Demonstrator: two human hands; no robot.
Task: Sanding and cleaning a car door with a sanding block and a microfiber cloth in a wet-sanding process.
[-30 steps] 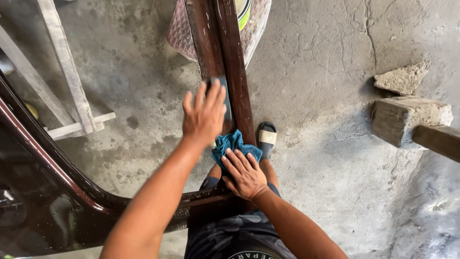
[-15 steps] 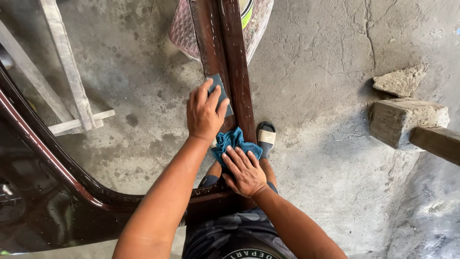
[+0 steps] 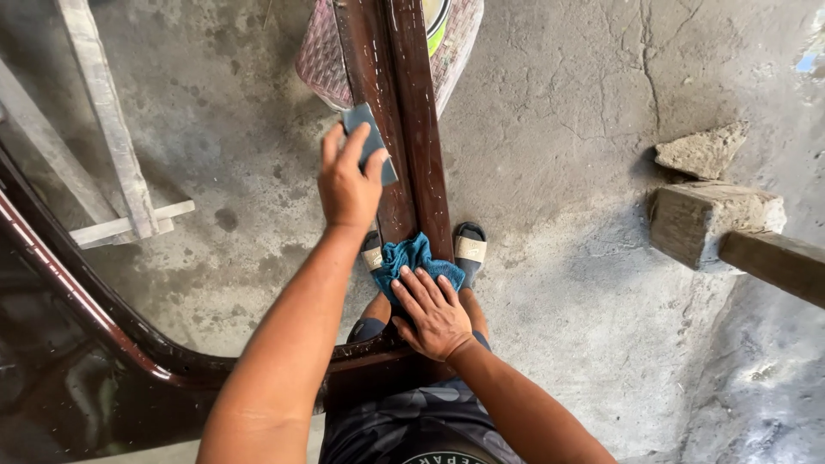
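The left hand (image 3: 348, 185) presses a small grey-blue rectangular sanding pad (image 3: 371, 142) flat against the dark brown varnished wooden rail (image 3: 411, 129), fingers spread over the pad's back rather than curled round it. The right hand (image 3: 436, 314) lies palm-down on a crumpled teal cloth (image 3: 411, 258), pinning it to the same rail nearer the body. Judged from this, good work calls for even pressure along the grain, with the rail steadied. Sandalled feet (image 3: 469, 243) stand on cracked concrete floor (image 3: 567, 155); stone blocks (image 3: 709, 215) lie right.
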